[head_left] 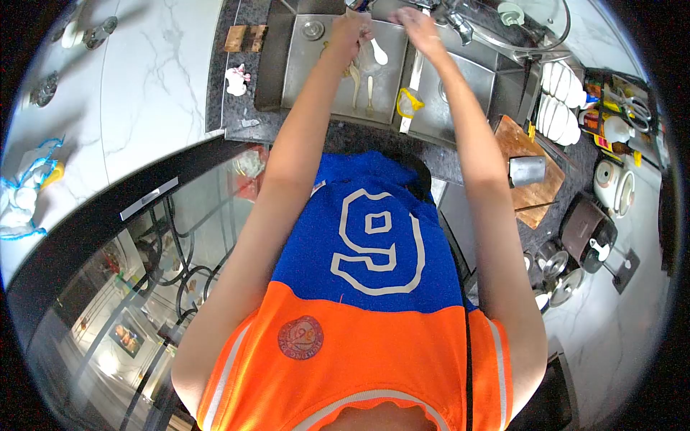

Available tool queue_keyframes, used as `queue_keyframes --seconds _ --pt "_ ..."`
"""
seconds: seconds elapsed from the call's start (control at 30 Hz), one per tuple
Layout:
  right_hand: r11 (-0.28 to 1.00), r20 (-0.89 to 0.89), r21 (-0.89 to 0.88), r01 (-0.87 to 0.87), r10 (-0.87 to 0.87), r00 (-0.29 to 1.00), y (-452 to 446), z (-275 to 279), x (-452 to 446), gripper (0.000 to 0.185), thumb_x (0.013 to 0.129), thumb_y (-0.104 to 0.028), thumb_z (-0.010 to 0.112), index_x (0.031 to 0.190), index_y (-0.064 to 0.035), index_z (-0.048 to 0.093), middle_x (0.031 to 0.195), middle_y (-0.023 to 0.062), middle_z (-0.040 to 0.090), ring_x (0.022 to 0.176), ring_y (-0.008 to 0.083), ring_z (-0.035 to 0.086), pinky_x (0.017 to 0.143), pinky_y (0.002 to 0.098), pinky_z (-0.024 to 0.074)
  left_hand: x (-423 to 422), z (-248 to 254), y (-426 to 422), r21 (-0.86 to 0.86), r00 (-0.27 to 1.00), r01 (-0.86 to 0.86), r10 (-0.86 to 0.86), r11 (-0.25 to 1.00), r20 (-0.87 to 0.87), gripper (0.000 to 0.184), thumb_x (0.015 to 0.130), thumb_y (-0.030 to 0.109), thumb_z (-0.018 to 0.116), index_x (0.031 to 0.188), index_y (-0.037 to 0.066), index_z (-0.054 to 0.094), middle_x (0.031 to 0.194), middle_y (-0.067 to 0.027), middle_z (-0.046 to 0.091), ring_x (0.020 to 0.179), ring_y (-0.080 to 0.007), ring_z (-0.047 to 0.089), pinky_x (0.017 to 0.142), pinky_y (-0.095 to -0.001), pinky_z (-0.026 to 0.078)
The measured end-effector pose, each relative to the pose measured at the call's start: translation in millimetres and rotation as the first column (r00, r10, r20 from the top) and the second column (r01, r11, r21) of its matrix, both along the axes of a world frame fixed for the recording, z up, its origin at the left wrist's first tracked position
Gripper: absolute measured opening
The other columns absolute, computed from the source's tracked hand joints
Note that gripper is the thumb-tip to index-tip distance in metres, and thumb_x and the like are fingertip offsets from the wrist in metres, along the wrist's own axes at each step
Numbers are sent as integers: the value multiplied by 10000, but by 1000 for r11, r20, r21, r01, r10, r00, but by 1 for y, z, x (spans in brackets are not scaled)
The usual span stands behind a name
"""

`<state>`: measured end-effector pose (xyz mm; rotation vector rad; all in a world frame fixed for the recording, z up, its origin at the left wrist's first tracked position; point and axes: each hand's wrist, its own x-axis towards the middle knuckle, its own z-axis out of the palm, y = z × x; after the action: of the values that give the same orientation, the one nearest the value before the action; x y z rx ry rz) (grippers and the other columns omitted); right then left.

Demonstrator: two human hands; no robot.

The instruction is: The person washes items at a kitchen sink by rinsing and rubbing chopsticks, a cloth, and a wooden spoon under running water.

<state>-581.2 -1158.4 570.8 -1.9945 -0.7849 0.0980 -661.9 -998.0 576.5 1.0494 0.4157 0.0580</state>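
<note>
My left hand is over the left sink basin, near the tap, with its fingers closed around something pale that I cannot make out. Just beside its fingers is a white spoon; whether the hand grips it is unclear. Farther down the basin lie a smaller pale spoon and a long, thin, yellowish utensil. My right hand hovers by the tap above the divider, fingers stretched out and somewhat blurred, with nothing visible in it.
A yellow item sits on the divider between the basins. To the right are a cutting board with a cleaver blade and a rack of white dishes. A wooden block and a small white figure stand left.
</note>
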Motion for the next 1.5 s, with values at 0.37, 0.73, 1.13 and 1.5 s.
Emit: queue_keyframes --seconds 0.37,0.73,1.13,1.5 --pt "988 -622 152 -40 127 773 85 5 -24 320 827 -307 541 898 5 561 729 127 607 602 244 583 537 360 456 -14 14 0 -59 985 62 -71 996 -155 111 874 184 441 798 106 462 582 11 429 453 -83 379 373 -212 287" --pt "919 -323 313 238 -133 937 113 -16 -27 355 843 -356 520 971 -26 551 764 100 609 614 156 564 524 292 450 -26 8 5 45 999 17 -16 999 -31 129 890 157 372 961 101 464 689 0 478 454 -78 391 353 -214 279" --pt "975 -638 39 219 -144 757 107 25 -32 352 807 -351 570 997 -54 567 804 108 620 617 147 573 468 272 430 -11 3 15 -212 998 -38 46 977 36 245 843 86 391 1052 32 508 943 -89 583 808 -188 561 694 -314 466" --pt "992 163 -33 123 -116 980 115 -26 -28 457 719 -379 642 949 7 557 872 218 613 797 368 606 678 419 499 6 -4 14 -5 977 -210 210 978 -17 462 902 431 349 1011 16 519 919 -88 587 803 -196 568 686 -340 468"
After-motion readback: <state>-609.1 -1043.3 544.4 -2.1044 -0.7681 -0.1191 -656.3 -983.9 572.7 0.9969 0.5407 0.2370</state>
